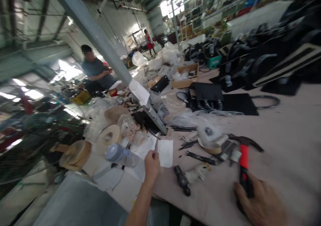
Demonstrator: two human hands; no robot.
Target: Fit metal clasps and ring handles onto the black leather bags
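Largest first: the broad, pale pinkish-grey worktable (293, 132) spread in front of you. A heap of black bags and straps with plastic-wrapped parts (265, 57) crowded its far right side, and a tall, square grey metal post (115, 57) leaned across your view. Nearer, a flat black bag panel with a thin looped handle (239, 103) lay apart from your hands.

Your right hand (262, 199) held the claw hammer with a dark metal head and red-and-black handle (244, 157), at the table's near right. Your thumb lay on one side of the grip, the fingers wrapped around the other. Whether the head touched the tabletop, I couldn't tell.

Your left hand (151, 164) was curled into a loose fist between the clear bottle with a pale-blue lid (121, 155) and a small white paper sheet (165, 154). Whether those fingers pinched the paper's edge, I couldn't tell. A short, dark, round-faced hammer (182, 180) lay free, well apart from your right hand.

Progress, my judgement: the claw hammer was in hand, so that much was done. No workpiece showed squarely under its head; any striking looked not yet begun. How much remained, the view didn't settle.
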